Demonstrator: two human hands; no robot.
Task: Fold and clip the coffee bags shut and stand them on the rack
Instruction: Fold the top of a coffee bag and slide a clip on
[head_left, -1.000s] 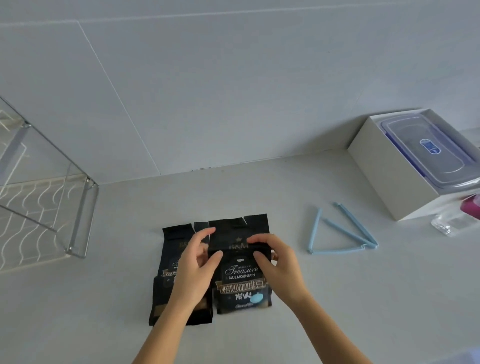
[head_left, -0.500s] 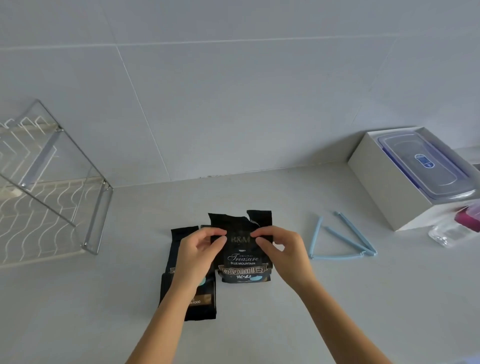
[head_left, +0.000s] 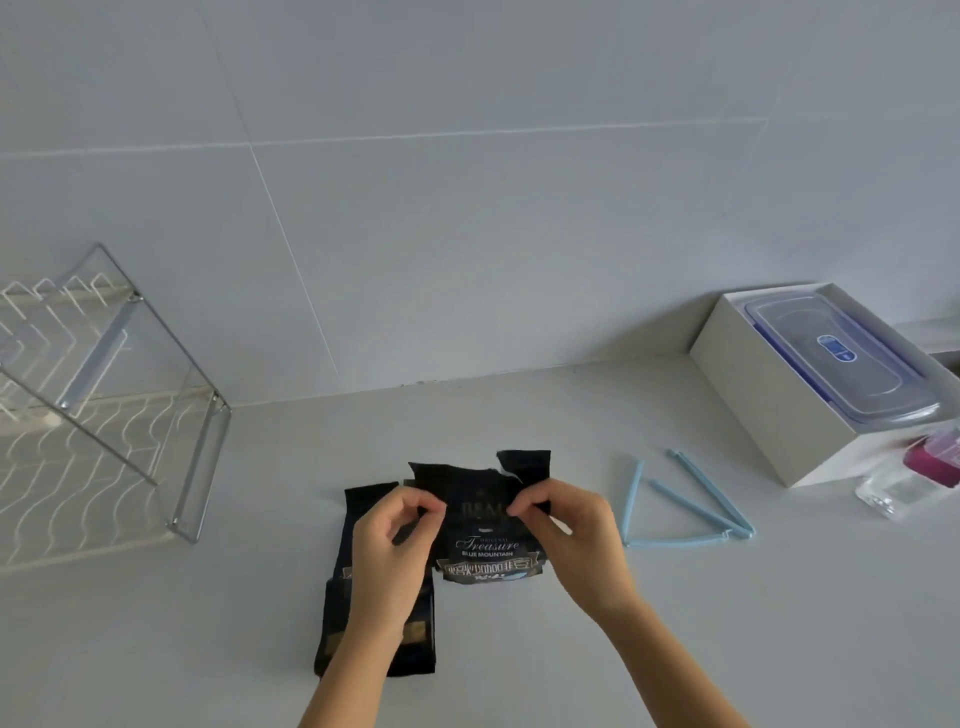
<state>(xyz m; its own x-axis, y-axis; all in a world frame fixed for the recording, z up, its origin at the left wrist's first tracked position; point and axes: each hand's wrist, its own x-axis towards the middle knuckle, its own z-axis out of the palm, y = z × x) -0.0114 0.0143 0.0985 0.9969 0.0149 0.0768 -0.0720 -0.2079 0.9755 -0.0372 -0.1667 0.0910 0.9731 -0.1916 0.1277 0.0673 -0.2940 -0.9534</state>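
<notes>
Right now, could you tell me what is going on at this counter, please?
A person is working on the Blue Mountain coffee bag, pinching its torn top with the left hand and the right hand. A second black bag lies flat beside it, partly under the left arm. The blue sealing clips lie unused to the right, and no bag stands on the wire rack at the left.

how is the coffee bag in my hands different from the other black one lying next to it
The Blue Mountain bag is pinched near its torn top by the left hand and right hand; the second bag lies flat on the counter, ungripped. The held bag shows white script and a blue patch; the other shows gold-brown print and is partly hidden by the left arm. Both are black, with no clip visible.
</notes>
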